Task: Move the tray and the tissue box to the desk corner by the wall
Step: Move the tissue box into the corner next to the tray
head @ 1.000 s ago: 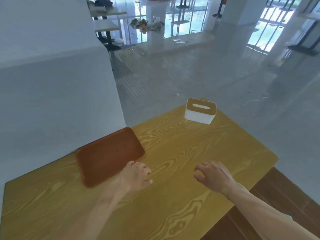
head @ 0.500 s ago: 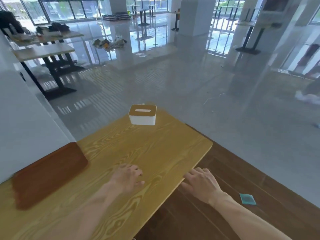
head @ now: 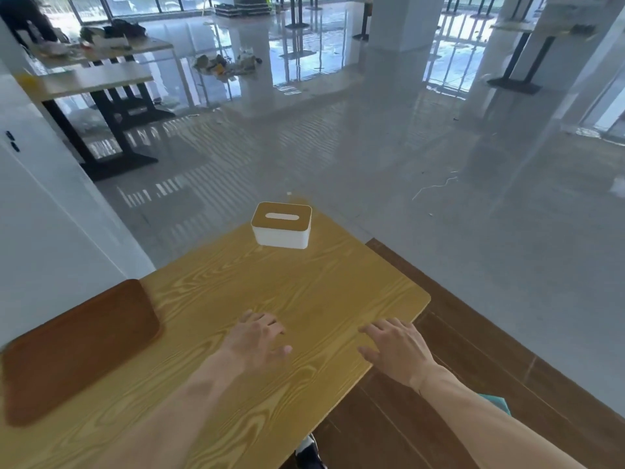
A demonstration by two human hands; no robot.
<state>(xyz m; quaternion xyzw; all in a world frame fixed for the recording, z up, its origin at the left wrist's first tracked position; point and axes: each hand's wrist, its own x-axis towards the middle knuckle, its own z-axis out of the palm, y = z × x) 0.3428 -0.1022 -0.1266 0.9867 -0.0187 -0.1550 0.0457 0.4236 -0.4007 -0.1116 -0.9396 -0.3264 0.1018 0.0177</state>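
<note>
While the tray [head: 77, 350] sat further into the frame a second ago, it now lies at the lower left against the wall [head: 50, 231], and the box [head: 281, 225] has shifted to the centre, on the desk's [head: 304, 289] far end. Both hands are spread and empty: the left hand [head: 258, 340] over the desk, the right hand [head: 397, 350] at its right edge. Grey glossy floor [head: 406, 147] fills the upper frame, with tables [head: 98, 79] at upper left.

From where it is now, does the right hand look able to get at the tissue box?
Probably yes. The right hand is open and empty near the desk edge, and only bare desktop lies between it and the tissue box.
</note>
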